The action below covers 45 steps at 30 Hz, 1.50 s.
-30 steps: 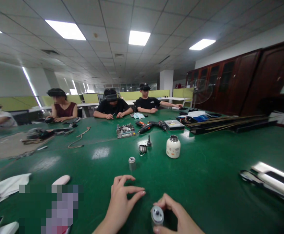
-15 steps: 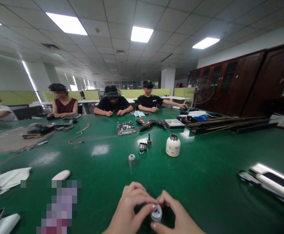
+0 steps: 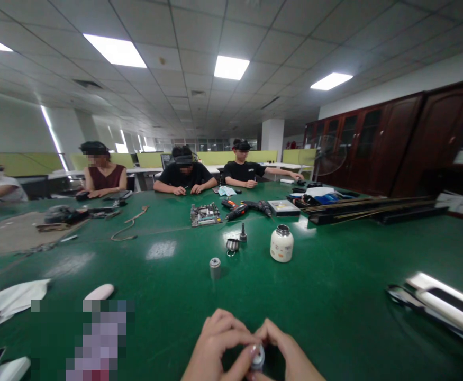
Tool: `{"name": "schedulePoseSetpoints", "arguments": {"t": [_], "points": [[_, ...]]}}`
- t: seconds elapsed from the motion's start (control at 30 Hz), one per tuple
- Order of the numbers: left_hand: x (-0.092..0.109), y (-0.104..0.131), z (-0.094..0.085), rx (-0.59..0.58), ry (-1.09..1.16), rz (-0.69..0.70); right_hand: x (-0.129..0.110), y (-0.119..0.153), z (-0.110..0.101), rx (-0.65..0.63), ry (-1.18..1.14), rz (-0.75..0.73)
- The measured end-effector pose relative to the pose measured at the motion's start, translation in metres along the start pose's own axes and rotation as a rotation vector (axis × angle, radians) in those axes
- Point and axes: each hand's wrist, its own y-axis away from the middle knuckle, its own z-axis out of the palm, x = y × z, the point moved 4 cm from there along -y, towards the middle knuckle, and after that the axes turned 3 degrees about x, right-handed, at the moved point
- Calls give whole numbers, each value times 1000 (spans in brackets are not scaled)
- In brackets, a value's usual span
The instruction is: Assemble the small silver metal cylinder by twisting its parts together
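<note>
At the bottom centre, my left hand [image 3: 223, 346] and my right hand [image 3: 289, 352] close round a small silver-grey round part [image 3: 257, 357]. The left thumb presses on its top; the right fingers touch its far and near sides. Farther up the green table stands a small metal cylinder [image 3: 215, 268]. Beyond it are a metal cup-like piece with a ring [image 3: 233, 245] and a dark upright fitting [image 3: 243, 233]. A cream bottle with an open top [image 3: 281, 244] stands to their right.
A circuit board [image 3: 205, 215], power drills [image 3: 237, 211] and a flat metal box [image 3: 283, 207] lie farther back. Long strips [image 3: 374, 209] are at the right. Several people sit across the table. A pink oval object [image 3: 100, 292] lies at the left.
The view has tilted up slightly, so the table and my hands appear lower. My hands keep their hold on the round part, and the left thumb covers its top a little differently.
</note>
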Motion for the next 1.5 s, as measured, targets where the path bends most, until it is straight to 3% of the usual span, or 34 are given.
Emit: {"name": "schedulePoseSetpoints", "arguments": {"t": [0.23,0.4,0.57,0.73,0.83,0.93,1.03,1.13,1.2,1.3,1.4,1.5], "points": [[-33,16,22,62,72,-100,-26,2,-24,35,-146,-194],[-36,15,30,-19,13,-82,-41,2,-30,43,15,-292],[-31,12,26,-64,-9,-117,-44,-1,-32,207,169,-167],[-29,11,25,-62,-7,-121,-50,-6,-25,118,175,-112],[-28,11,25,-81,-27,-131,-43,-13,-36,195,86,-57],[-26,11,25,-97,-57,-129,-19,-21,-51,278,74,-3],[-25,11,24,-106,-84,-119,6,-28,-56,225,173,29],[-26,10,24,-102,-96,-110,6,-28,-56,232,149,30],[-27,10,24,-94,-97,-105,-8,-23,-53,259,48,15],[-28,11,24,-87,-95,-90,-34,-14,-41,184,-65,7],[-28,12,26,-82,-90,-80,-45,-7,-26,81,52,-47],[-30,14,28,-59,-84,-79,-42,-5,-20,77,99,-106]]}}
